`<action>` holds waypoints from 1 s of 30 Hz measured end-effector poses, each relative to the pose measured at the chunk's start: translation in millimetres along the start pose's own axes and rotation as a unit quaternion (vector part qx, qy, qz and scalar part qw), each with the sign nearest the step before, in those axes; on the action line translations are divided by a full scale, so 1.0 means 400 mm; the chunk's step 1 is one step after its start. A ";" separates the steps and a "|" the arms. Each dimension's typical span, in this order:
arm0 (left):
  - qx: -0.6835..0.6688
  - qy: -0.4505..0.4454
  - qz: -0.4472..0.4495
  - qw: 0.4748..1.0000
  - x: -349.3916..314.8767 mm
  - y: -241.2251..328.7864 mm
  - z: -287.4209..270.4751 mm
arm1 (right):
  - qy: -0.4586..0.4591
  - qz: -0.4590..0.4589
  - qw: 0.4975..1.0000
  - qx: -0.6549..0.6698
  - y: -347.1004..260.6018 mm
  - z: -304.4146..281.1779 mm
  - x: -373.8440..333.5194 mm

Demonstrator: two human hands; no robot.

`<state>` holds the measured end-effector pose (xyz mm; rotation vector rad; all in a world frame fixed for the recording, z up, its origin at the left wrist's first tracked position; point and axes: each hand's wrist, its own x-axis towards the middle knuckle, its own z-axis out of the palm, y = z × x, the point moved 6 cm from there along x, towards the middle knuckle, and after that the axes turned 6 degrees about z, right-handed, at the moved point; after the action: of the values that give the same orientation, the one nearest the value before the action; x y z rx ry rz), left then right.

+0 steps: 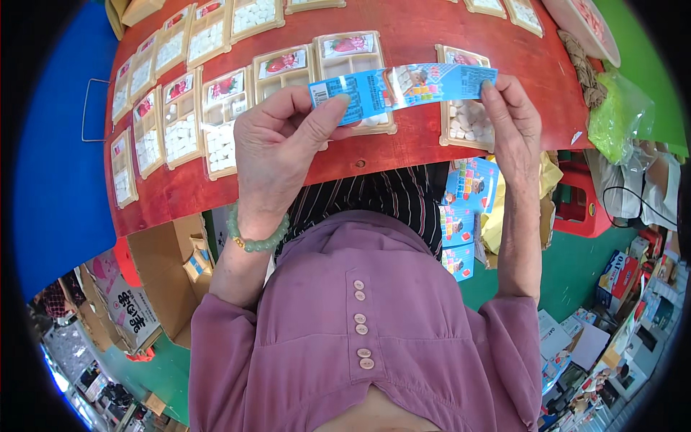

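A long blue printed paper strip (410, 88) is held up above the red table's near edge, bowed slightly upward along its length. My left hand (281, 137) pinches its left end between thumb and fingers. At the other end, my right hand (512, 119) grips the strip's corner, thumb in front. Below the right part lies a tan plastic tray (443, 115) of white pieces with a strawberry-printed card. Another such tray (392, 128) is partly hidden behind the strip. A green bead bracelet (260, 241) circles my left wrist.
Rows of similar trays (199, 108) cover the red table (403, 162). A pale bowl (610, 50) with pink items and a green plastic bag (612, 115) sit at right. Blue printed packaging (461, 225) is stacked beside my lap. A cardboard box (162, 266) stands below left; a red stool (586, 198) right.
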<state>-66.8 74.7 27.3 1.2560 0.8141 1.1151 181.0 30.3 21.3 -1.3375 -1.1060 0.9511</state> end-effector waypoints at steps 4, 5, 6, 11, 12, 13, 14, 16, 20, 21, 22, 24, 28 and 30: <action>-0.014 0.008 -0.008 1.000 0.000 -0.007 -0.002 | 0.007 0.023 0.998 -0.057 0.040 0.002 -0.004; -0.013 0.006 -0.007 1.000 0.000 -0.009 -0.002 | 0.007 0.028 0.998 -0.054 0.032 0.008 -0.005; -0.013 0.006 -0.008 1.000 0.000 -0.010 -0.001 | 0.008 0.033 0.998 -0.052 0.029 0.012 -0.006; -0.045 -0.010 -0.004 0.999 0.019 -0.015 0.021 | 0.021 0.014 1.000 -0.005 0.028 -0.014 0.005; -0.045 -0.012 -0.003 0.999 0.028 -0.010 0.031 | 0.026 0.001 0.999 0.033 0.025 -0.028 0.007; -0.027 -0.003 -0.004 1.000 0.038 -0.003 0.041 | 0.028 -0.001 0.999 0.033 0.018 -0.036 0.007; -0.009 0.006 -0.006 1.000 0.048 -0.001 0.049 | 0.041 0.004 0.995 0.087 0.007 -0.049 0.008; 0.029 -0.007 0.025 0.999 0.082 0.000 0.067 | 0.056 0.005 0.989 0.140 0.000 -0.078 0.009; 0.120 -0.007 0.062 0.991 0.123 0.017 0.132 | 0.102 -0.009 0.990 0.092 -0.018 -0.126 0.020; 0.120 -0.009 0.064 0.991 0.134 0.013 0.145 | 0.115 0.033 0.990 0.069 -0.002 -0.144 0.023; 0.166 -0.018 0.071 0.983 0.146 0.002 0.158 | 0.129 0.076 0.988 0.045 0.017 -0.160 0.025; 0.212 -0.028 0.081 0.974 0.170 -0.026 0.175 | 0.138 0.090 0.985 0.043 0.041 -0.176 0.028; 0.227 -0.035 0.089 0.969 0.191 -0.088 0.196 | 0.147 0.142 0.978 0.029 0.090 -0.183 0.024; 0.218 -0.038 0.088 0.971 0.196 -0.097 0.204 | 0.153 0.142 0.978 0.025 0.093 -0.186 0.022</action>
<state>40.1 126.0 10.9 1.7557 0.9346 1.0505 258.3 22.2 -9.6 -1.5672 -0.6643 0.9297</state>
